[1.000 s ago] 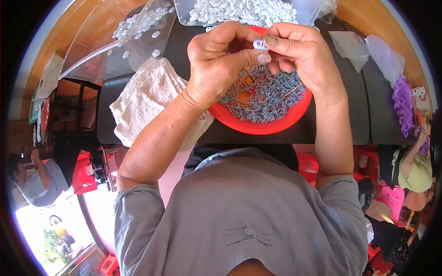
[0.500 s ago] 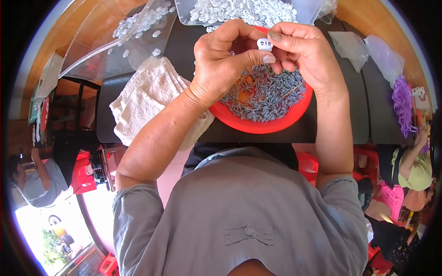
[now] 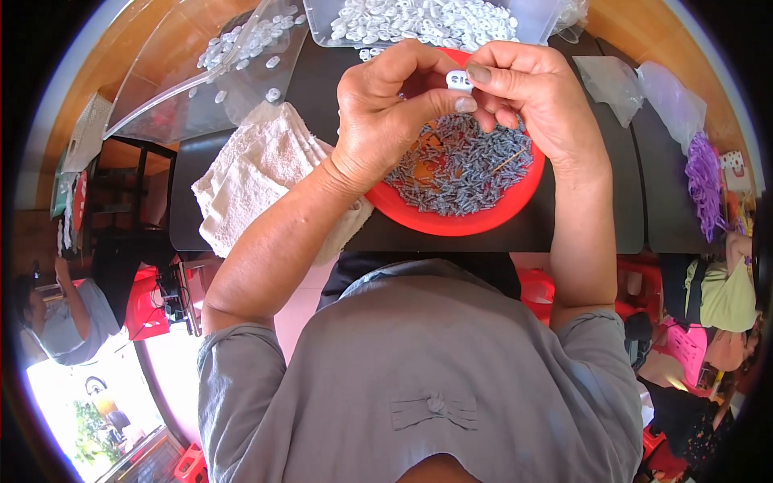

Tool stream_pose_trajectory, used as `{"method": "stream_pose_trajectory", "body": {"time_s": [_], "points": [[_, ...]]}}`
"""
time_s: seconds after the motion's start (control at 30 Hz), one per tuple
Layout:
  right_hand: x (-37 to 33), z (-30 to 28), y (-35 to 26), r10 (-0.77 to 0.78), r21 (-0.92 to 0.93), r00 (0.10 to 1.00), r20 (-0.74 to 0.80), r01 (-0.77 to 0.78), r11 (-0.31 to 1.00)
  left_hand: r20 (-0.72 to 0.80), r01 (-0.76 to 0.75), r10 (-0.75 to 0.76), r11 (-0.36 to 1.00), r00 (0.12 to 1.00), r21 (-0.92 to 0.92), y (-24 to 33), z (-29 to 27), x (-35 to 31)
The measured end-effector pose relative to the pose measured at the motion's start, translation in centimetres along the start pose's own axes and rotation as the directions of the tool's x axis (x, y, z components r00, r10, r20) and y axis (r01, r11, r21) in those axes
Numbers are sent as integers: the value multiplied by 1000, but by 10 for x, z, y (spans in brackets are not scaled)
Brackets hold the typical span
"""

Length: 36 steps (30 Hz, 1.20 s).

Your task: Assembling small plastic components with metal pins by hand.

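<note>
Above the red basin, both my hands are closed on a small white plastic cord lock with two round holes in its face. My left hand pinches it, the thumb below and the bent index finger behind. From the other side my right hand presses its thumb and index fingertips against the piece's right edge, its other fingers curled underneath. Whether something tiny sits between the right fingertips is hidden. Many small grey metal springs lie in the basin, along with a thin brown stick.
A clear box of similar white pieces stands behind the basin. A clear plastic sheet with more pieces lies left, above a folded cream towel. Plastic bags and purple cord are at right. Other people sit on both sides.
The white cord lock has tipped slightly and shifted a little to the left and down between my fingers. My hands have otherwise barely moved.
</note>
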State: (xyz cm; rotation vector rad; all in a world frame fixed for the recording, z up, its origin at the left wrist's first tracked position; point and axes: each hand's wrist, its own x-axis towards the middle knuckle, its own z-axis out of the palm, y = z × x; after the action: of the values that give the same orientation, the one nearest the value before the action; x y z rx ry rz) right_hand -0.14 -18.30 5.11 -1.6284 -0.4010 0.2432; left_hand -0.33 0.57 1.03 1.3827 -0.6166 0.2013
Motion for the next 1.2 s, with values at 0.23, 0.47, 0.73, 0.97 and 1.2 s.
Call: {"method": "stream_pose_trajectory", "body": {"time_s": [0.23,0.47,0.73,0.97,1.2], "points": [[-2,5,-2,-6,-17,1000,-16,6,1000,20,-45,43,994,999,103,0,-3,-2],[-2,5,0,44,-3,999,10,-44,999,67,-117,102,949,993,293,2,-3,-3],[0,-1,0,11,3,1000,-18,-11,1000,42,-61,56,991,998,119,-3,-2,0],[0,-4,0,5,6,1000,12,-5,1000,30,-29,25,987,999,158,-2,-2,0],[-1,-3,-1,4,-29,999,32,-3,1000,48,-62,55,983,997,174,-5,-4,-1]]}}
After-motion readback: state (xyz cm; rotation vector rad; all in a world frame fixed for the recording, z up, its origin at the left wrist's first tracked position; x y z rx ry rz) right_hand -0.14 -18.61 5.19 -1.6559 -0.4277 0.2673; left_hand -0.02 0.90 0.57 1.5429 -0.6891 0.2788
